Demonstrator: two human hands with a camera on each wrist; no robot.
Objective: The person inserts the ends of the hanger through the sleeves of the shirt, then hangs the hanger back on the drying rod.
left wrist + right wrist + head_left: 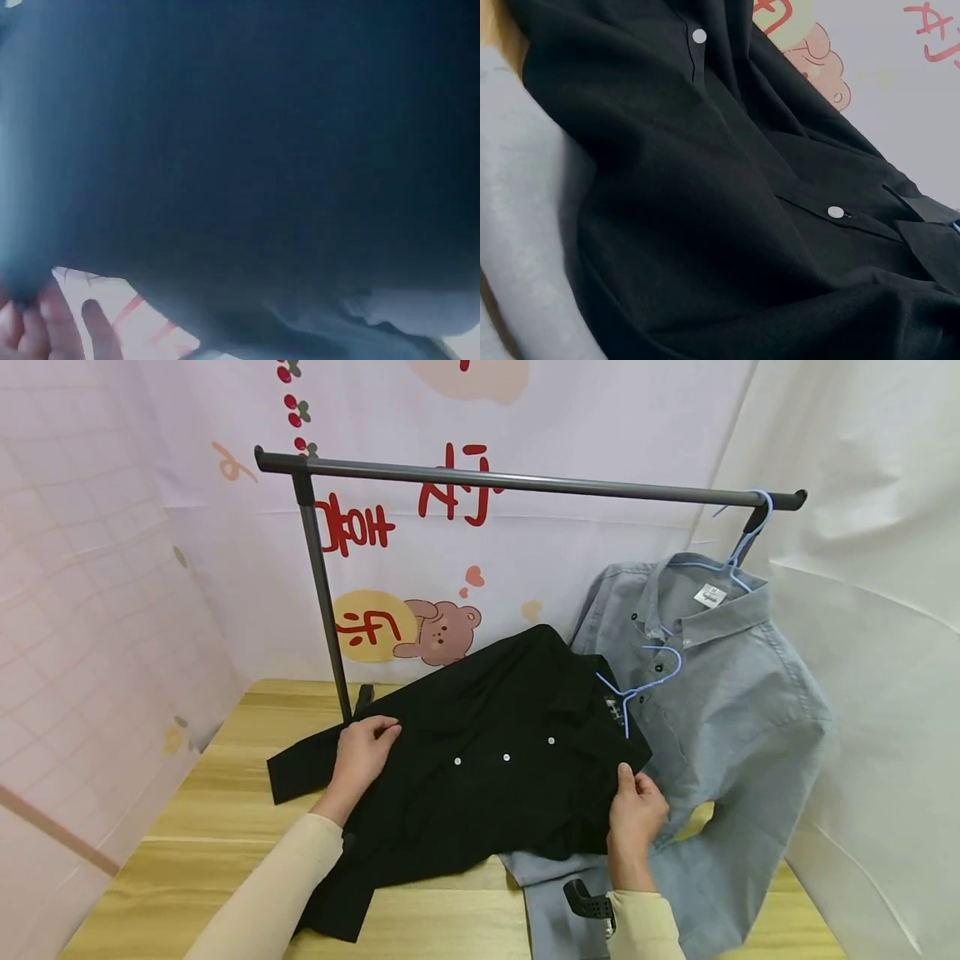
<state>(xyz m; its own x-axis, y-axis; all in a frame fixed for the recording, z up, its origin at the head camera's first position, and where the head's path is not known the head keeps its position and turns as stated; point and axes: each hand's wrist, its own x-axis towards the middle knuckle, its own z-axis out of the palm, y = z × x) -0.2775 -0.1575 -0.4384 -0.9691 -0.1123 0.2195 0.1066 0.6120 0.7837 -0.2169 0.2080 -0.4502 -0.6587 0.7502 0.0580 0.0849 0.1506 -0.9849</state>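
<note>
A black shirt (480, 710) with white buttons is held up at a slant in the head view, its collar toward the right. A light blue hanger (652, 685) sits in its collar, the hook sticking out. My left hand (365, 750) pinches the shirt's edge on the left; in the left wrist view, fingers (52, 322) show at the lower left beside dark cloth. With thumb and fingers my right hand (636, 810) grips the shirt near its shoulder, below the collar. The right wrist view shows black cloth (682, 195) and buttons, but not that hand.
A dark metal rack (525, 482) stands at the back of the wooden table (195, 843). A grey-blue shirt (757, 693) hangs on its right end by a blue hanger (738, 552), partly behind the black shirt, its lower part on the table. A printed curtain (600, 427) closes the back.
</note>
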